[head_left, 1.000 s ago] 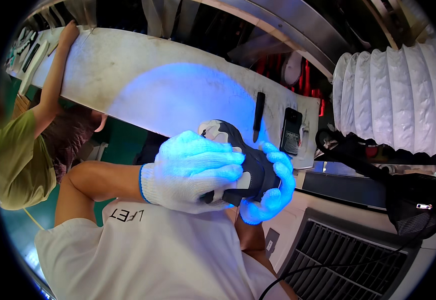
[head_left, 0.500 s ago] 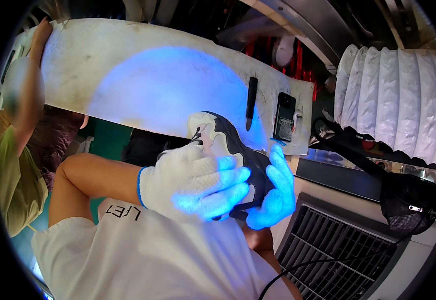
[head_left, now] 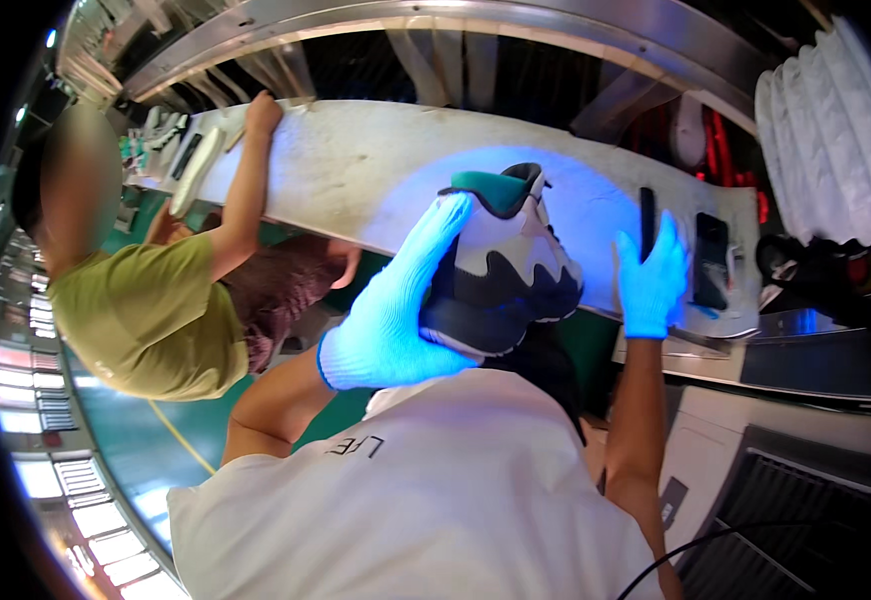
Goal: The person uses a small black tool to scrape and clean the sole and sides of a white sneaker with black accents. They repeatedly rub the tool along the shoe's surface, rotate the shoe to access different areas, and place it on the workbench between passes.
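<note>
My left hand (head_left: 391, 315), in a white knitted glove lit blue, grips a sneaker (head_left: 506, 262) above the near edge of the worktable. The shoe has a dark sole with a jagged upper edge, grey and white sides and a teal lining at its opening. My gloved right hand (head_left: 654, 285) is apart from the shoe, with thumb and fingers spread. Just beyond it lies a knife, its black handle (head_left: 647, 205) showing between thumb and fingers; the blade is hidden. I cannot tell whether the hand touches the knife. A dark phone (head_left: 711, 262) lies to its right.
Blue light falls on the pale worktable (head_left: 356, 165). At the left, a co-worker in a green shirt (head_left: 151, 320) rests an arm on the table near shoe soles (head_left: 199, 170). A white ribbed duct (head_left: 826, 130) hangs at the right, above a dark grille (head_left: 776, 520).
My right hand has let go of the sneaker and moved right, toward the knife. My left hand has turned the shoe and raised it. The view has swung left, showing more of the co-worker.
</note>
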The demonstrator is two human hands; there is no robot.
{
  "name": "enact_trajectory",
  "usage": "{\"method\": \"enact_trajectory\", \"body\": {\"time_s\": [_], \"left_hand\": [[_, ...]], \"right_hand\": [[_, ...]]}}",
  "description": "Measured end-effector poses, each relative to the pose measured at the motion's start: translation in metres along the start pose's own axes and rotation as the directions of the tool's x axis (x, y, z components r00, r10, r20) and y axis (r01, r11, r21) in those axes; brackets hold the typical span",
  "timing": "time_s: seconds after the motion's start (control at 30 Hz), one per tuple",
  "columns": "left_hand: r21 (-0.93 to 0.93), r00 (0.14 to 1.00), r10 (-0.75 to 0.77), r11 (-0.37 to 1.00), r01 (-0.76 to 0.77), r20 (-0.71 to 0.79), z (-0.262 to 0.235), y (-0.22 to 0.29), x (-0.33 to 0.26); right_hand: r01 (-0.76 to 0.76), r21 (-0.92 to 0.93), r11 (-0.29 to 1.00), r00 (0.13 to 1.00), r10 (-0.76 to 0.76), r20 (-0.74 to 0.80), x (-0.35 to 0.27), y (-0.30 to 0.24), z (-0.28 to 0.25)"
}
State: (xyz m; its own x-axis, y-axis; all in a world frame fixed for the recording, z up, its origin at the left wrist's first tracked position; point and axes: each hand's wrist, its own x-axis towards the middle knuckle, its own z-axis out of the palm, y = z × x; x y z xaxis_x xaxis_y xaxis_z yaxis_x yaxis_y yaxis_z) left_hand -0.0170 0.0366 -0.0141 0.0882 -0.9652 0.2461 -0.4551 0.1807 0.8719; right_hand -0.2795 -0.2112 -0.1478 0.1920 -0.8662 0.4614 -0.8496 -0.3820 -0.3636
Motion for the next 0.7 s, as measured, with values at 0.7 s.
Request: {"method": "enact_trajectory", "body": {"time_s": [0.7], "left_hand": [[0.516,0.956,-0.245,0.846,0.13,0.159,-0.032,0.039,0.021]], "right_hand": [[-0.277,0.692,0.667,0.882,-0.109,0.458,0.032,-0.053,0.024]]}}
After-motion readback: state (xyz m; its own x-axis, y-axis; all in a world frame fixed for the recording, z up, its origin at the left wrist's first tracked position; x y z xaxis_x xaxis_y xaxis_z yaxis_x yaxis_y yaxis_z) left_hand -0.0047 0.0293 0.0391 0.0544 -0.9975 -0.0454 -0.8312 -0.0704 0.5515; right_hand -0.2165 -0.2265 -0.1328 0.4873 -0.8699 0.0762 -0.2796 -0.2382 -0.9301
